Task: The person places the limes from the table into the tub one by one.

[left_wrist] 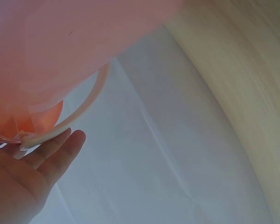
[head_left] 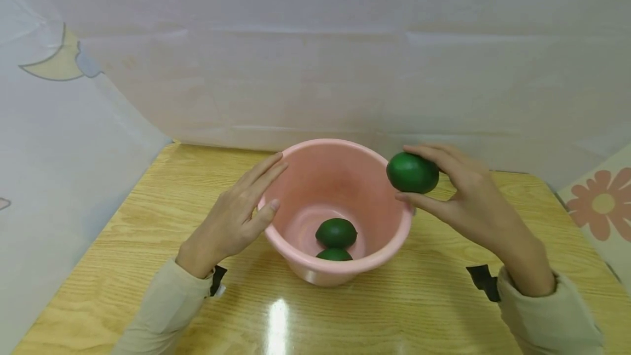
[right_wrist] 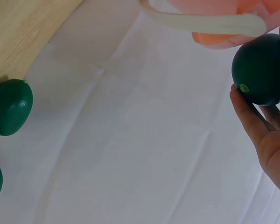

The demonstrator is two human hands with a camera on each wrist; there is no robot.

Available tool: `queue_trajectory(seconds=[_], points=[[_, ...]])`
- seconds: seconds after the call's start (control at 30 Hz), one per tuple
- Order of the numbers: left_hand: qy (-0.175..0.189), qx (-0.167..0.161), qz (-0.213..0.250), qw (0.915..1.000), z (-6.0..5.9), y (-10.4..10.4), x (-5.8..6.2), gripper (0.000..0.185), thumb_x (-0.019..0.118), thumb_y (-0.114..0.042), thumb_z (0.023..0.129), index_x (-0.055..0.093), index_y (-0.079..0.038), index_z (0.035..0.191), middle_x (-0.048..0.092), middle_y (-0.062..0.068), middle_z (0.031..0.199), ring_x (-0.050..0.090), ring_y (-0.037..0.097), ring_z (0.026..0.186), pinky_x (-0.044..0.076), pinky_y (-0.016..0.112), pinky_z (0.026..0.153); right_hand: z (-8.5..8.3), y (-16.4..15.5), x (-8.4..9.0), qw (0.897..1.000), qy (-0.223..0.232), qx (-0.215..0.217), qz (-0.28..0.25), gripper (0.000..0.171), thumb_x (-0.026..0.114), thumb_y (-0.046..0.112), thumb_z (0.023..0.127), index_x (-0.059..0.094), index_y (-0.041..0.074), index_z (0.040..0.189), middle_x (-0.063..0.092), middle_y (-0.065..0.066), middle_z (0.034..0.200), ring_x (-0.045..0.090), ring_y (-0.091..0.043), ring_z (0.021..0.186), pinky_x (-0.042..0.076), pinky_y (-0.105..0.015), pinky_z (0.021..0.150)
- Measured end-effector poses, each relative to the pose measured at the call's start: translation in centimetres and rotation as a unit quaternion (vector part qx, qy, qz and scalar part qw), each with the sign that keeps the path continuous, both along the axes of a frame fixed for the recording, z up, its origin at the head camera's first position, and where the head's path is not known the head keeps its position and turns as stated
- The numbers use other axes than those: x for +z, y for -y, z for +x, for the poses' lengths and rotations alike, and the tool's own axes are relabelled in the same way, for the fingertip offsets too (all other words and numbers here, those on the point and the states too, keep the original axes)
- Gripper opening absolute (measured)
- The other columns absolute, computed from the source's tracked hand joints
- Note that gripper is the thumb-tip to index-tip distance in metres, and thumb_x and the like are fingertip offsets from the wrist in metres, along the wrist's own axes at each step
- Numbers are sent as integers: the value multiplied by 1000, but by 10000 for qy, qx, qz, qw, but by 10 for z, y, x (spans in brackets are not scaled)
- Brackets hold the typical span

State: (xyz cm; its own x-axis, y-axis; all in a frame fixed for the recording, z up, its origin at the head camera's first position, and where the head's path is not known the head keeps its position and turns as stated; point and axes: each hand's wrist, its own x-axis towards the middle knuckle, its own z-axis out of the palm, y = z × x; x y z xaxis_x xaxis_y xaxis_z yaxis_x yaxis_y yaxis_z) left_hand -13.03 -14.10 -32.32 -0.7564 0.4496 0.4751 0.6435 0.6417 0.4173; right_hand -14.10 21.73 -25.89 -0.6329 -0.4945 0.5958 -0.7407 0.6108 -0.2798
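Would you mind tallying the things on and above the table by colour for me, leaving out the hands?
Green limes: 3 (one held in the right hand at, two inside the bucket at and)
Pink bucket: 1, with the left hand resting on its rim
Total: 4

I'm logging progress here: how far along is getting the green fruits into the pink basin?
Two green fruits already lie in the pink basin. The right hand holds a third fruit at the rim; the left hand steadies the basin. Two more wait outside.
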Motion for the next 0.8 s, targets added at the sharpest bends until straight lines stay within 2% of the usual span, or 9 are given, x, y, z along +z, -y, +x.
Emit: queue_trajectory(seconds=[0.23,0.53,0.8], points=[[41,25,-17,10000,1,0,0,58,39,-40,104,34,-14,156,27,6,164,32,28,149,44,56,107,1,11,3,9999,122,42,-47,80,92,4,60,61,12,134,66,-8,124,60,-15,111,40,-7,93],[24,15,-15,10000,1,1,0,58,43,-35,102,35,-13,155,27,5,164,33,28,148,45,54,106,-2,25,0,9987,109,482,-108,77,91,5,63,60,8,133,64,-9,125,62,-20,110,44,-7,90],[48,24,-24,10000,1,1,-1,58,45,-30,100,35,-13,155,27,5,164,33,28,148,43,54,108,-3,31,-4,9985,346,407,84,74,90,11,68,59,9,135,62,-8,129,62,-17,110,43,-7,86]])
